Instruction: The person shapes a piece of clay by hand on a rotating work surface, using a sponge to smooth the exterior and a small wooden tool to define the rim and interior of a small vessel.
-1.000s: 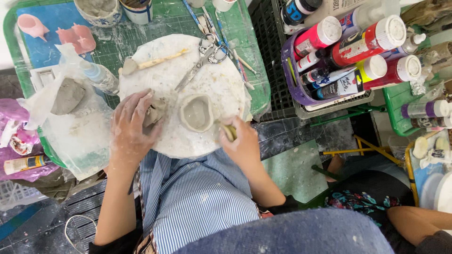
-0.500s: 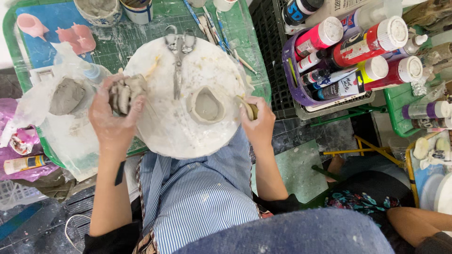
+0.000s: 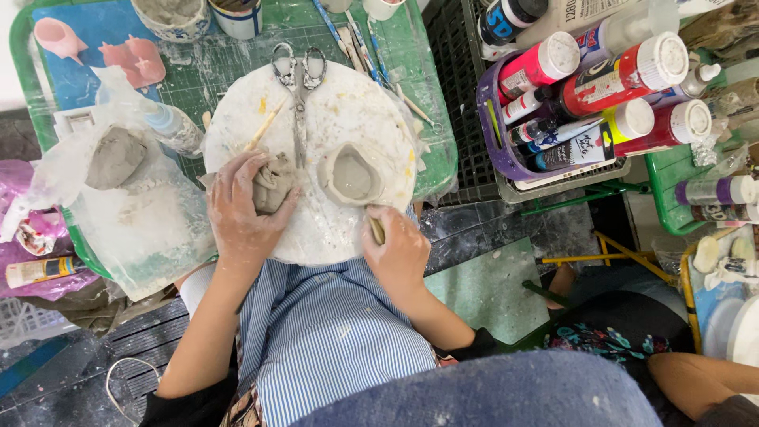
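A round white board [image 3: 316,229], stained with clay and small spots of paint, lies on a green cutting mat [image 3: 198,71] that covers a green plastic table [image 3: 24,79]. The floor under it is dark and dusty. Beside the table, on the right, a purple basket [image 3: 506,158] is full of paint bottles [image 3: 624,75] lying on their sides.

The left hand [image 3: 241,209] rests on the board with its fingers curled around a grey clay lump [image 3: 273,183], gripping it from the left side. Just beside it, to the right, a small clay bowl [image 3: 353,175] stands open on the board. The right hand [image 3: 403,253] is at the near edge of the board, closed into a loose fist on a short wooden tool [image 3: 378,231]; only the end of the tool can be seen. Scissors [image 3: 300,87] lie on the far part of the board, and a thin wooden stick [image 3: 265,126] lies left of them.

A second piece of clay [image 3: 115,158] sits on crumpled clear plastic [image 3: 142,213] at the left. The cups [image 3: 170,14] at the top edge are cut off by the frame, and the lower part of the lump is hidden under the fingers
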